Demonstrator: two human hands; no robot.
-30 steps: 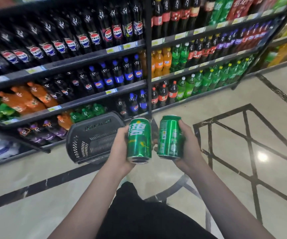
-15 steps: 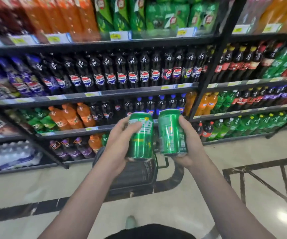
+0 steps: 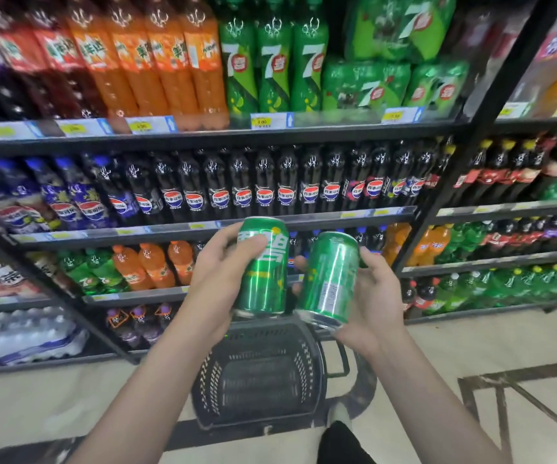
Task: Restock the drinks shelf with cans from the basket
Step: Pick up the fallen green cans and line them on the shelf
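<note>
Green cans, one gripped per hand, above basket; neither shelved yet, placement pending.

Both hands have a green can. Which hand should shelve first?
Left, probably. The left hand holds its green can upright and higher. The right hand holds its can tilted and lower. Which shelf slot is meant isn't clear.

Glossy metal cans — matt perforated plastic basket
</note>
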